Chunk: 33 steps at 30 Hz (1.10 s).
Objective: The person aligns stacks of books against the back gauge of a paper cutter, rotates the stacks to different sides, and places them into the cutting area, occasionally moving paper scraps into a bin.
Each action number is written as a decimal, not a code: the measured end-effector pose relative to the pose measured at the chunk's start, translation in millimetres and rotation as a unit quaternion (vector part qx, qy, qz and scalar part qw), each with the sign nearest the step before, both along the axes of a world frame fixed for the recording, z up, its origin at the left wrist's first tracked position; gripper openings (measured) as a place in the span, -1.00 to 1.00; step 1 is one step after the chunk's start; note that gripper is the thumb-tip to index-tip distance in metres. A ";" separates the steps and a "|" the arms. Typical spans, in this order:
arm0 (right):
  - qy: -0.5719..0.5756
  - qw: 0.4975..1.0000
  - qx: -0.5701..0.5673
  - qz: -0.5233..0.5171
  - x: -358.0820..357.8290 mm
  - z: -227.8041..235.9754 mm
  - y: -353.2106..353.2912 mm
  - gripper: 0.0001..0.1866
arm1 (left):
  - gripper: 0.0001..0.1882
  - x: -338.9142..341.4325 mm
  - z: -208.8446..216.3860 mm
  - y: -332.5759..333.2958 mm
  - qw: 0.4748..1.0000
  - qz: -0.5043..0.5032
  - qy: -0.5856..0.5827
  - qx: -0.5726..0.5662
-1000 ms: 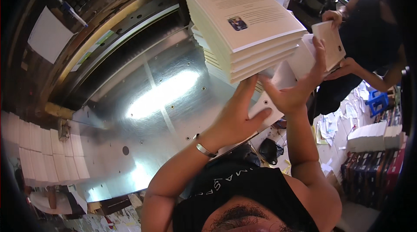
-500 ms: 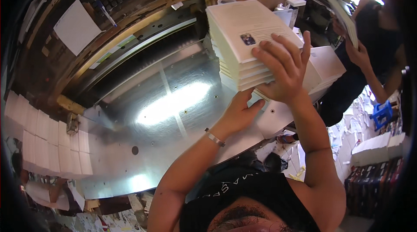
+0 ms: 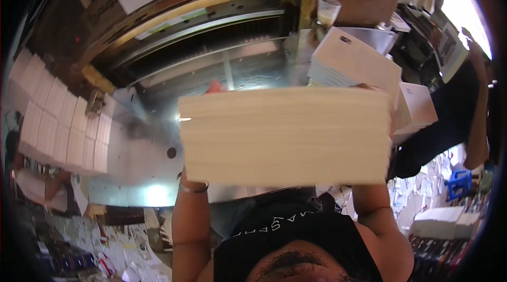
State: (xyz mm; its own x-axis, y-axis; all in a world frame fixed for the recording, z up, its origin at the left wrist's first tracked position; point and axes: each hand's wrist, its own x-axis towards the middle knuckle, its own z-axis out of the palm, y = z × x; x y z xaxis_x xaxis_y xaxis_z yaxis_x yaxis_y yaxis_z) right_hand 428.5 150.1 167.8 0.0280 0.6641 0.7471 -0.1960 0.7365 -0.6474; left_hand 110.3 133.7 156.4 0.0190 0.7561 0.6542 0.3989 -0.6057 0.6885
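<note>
A thick stack of books (image 3: 285, 136) fills the middle of the view, its cream page edges turned toward me. I hold it up between both hands above the metal table (image 3: 142, 171). My left hand (image 3: 214, 87) grips the left end; only a fingertip shows over the top edge, and the rest is behind the stack. At the right end my right hand (image 3: 367, 87) is closed on it too, mostly hidden, with some fingers at the top edge. Just behind the held stack, a pile of pale-covered books (image 3: 354, 62) stands on the right of the table.
Rows of stacked book blocks (image 3: 58, 115) line the table's left side. A glass (image 3: 328, 11) stands at the back right, near a dark machine slot (image 3: 211, 52). On the right a co-worker (image 3: 443, 123) holds a book (image 3: 452, 52). Paper scraps and a blue stool (image 3: 458, 184) are on the floor.
Both hands have taken up a stack of books and brought it left and nearer, page edges toward me. Other books remain at the right. The view has shifted.
</note>
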 end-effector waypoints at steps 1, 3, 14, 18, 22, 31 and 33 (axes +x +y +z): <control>0.102 0.982 -0.147 0.056 -10.6 -20.2 4.0 -0.09 | -0.08 -7.8 -8.4 -16.1 0.994 -0.005 0.111 -0.003; 0.062 0.977 -0.144 0.142 -31.4 -43.5 20.1 -0.04 | -0.02 -21.9 -33.4 -47.5 0.981 0.012 0.191 -0.020; -0.071 0.895 -0.355 0.261 -72.6 -140.9 -6.3 0.10 | -0.31 -5.4 -145.0 -110.2 0.899 0.025 -0.270 -0.343; -0.151 0.910 -0.304 0.237 -71.4 -134.0 0.2 0.18 | -0.43 -18.4 -128.2 -105.9 0.912 0.043 -0.168 -0.371; -0.274 0.925 -0.187 0.188 -57.4 -69.6 19.2 0.19 | -0.38 -30.2 -106.1 -84.3 0.935 0.062 0.060 -0.345; -0.643 0.750 0.094 0.127 -117.4 4.4 30.3 0.09 | -0.27 -43.0 -128.1 -88.2 0.911 0.106 0.130 -0.377; -0.657 0.731 0.125 0.135 -131.3 -0.1 28.8 0.04 | -0.27 -40.8 -126.2 -87.0 0.931 0.059 0.093 -0.347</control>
